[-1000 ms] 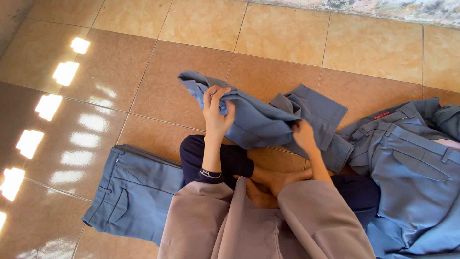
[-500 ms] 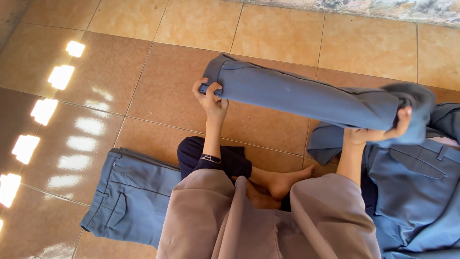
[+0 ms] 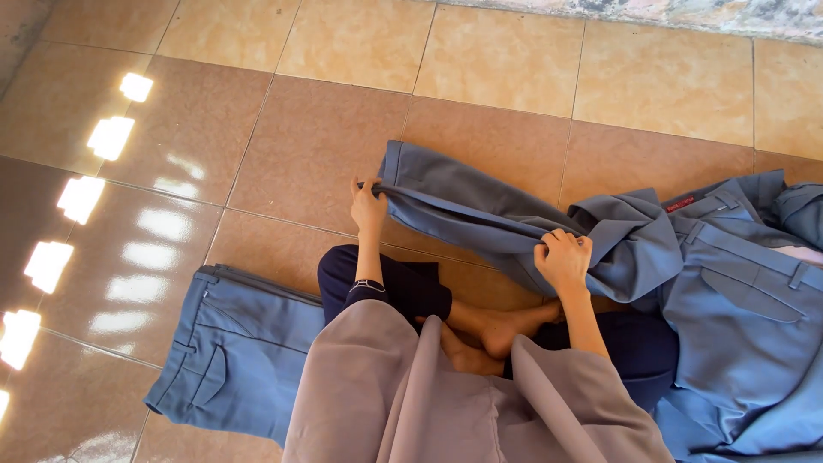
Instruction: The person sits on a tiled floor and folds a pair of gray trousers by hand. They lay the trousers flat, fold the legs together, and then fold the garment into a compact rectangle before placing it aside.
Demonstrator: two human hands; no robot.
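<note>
I sit cross-legged on a tiled floor, holding a pair of grey-blue trousers (image 3: 480, 210) stretched out in front of me. My left hand (image 3: 369, 206) pinches the hem end of the legs at the left. My right hand (image 3: 563, 257) grips the same trousers further along, near the bunched waist part (image 3: 630, 240). The legs lie folded together, low over the floor, slanting from upper left to lower right.
A folded pair of blue trousers (image 3: 236, 351) lies flat at my left knee. A pile of grey-blue trousers (image 3: 746, 300) lies at my right. Brown and tan floor tiles (image 3: 300, 146) stretch ahead, with bright sun patches (image 3: 81, 197) at left.
The trousers were bunched in both hands, then pulled out straight and held high. Now both hands have come down and closer, bringing the stretched legs low towards the floor.
</note>
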